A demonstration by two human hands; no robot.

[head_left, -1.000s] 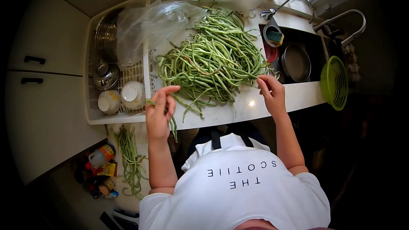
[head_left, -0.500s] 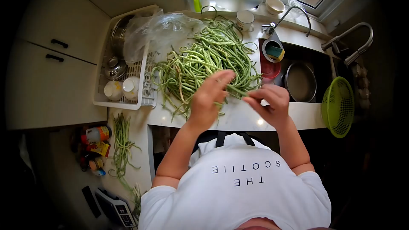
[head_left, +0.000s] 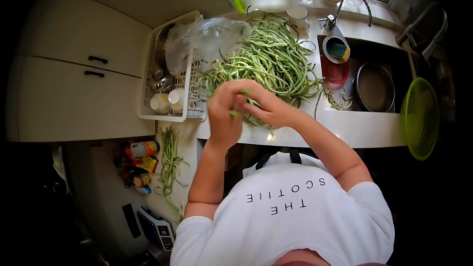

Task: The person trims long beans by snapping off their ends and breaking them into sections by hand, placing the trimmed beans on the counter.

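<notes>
Left hand (head_left: pixel 224 120) curled shut on green beans (head_left: pixel 234 114); right hand (head_left: pixel 273 109) against it, blurred, hold unclear. Bean pile (head_left: pixel 281 64) just beyond grip. Shirt (head_left: pixel 290 231) below, upside-down: "THE SCOTIIE".

A hand could pass along the front strip of the counter (head_left: pixel 352 130), between the beans (head_left: pixel 276 64) and the colander (head_left: pixel 420 118). The heaped beans block the middle, with the rack (head_left: pixel 165 117) and bag (head_left: pixel 207 37) on one side and the mug (head_left: pixel 297 16) behind. Over the sink (head_left: pixel 367 48), the strainer (head_left: pixel 333 36) and faucet (head_left: pixel 365 1) obstruct the back corner; the pan (head_left: pixel 375 87) takes up room inside.
</notes>
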